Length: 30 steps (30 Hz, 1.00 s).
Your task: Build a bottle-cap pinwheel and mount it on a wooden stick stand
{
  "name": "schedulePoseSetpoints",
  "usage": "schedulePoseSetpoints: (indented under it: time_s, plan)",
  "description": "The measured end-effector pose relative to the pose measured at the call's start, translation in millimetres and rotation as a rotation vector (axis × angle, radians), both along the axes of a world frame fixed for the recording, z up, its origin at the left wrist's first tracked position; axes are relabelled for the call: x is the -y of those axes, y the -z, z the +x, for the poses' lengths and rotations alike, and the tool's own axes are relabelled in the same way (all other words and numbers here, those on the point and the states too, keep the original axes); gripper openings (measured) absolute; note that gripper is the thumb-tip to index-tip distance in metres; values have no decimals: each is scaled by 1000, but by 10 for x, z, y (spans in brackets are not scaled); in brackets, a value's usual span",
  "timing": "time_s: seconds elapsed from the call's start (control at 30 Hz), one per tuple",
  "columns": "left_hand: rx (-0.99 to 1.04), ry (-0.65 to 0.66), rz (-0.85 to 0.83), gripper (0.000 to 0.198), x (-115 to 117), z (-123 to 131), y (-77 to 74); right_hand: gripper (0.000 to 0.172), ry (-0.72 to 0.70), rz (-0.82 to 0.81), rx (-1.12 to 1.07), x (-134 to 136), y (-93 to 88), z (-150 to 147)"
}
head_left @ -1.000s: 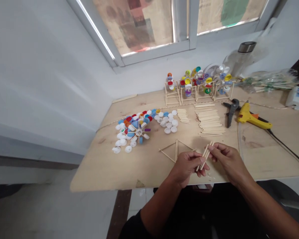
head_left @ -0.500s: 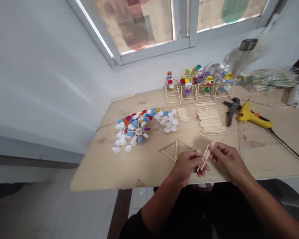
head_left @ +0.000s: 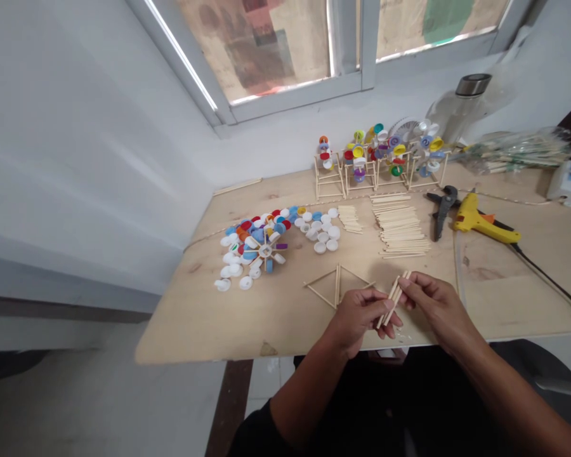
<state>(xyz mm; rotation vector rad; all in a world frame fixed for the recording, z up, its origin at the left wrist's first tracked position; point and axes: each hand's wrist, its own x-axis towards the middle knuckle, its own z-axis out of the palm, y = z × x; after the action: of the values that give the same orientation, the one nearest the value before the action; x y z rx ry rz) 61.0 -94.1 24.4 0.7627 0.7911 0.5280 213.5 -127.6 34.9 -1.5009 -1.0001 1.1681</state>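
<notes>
Both my hands are at the near edge of the plywood table [head_left: 209, 317]. My left hand [head_left: 359, 317] is closed around the lower end of a small bundle of thin wooden sticks [head_left: 394, 295]. The fingers of my right hand [head_left: 433, 301] pinch the upper end of the same bundle. Just left of my hands a triangle of glued sticks [head_left: 337, 285] lies flat on the table.
A pile of loose sticks [head_left: 400, 228] and a shorter pile [head_left: 349, 219] lie mid-table. Coloured and white bottle caps [head_left: 271, 241] spread at the left. Several cap-and-stick wheel models [head_left: 375, 158] stand by the wall. A yellow glue gun [head_left: 485, 225] and black cutters [head_left: 442, 209] lie right.
</notes>
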Motion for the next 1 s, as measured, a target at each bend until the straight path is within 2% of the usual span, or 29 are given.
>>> schedulePoseSetpoints:
  time_s: [0.27,0.43,0.57,0.83,1.0]
  plan:
    - [-39,-52,82,35,33,6,35,40,44,-12,-62,24,83,20]
    - [-214,-228,267,21,28,-62,80,38,281,5,-140,-14,85,201]
    - [-283,-251,362,14,54,-126,99,40,419,75,-170,-155,79,392]
    - [-282,-201,390,13,197,-181,119,38,394,103,-74,-578,181,553]
    - [-281,-191,364,14,219,-195,154,37,384,85,-43,-631,218,582]
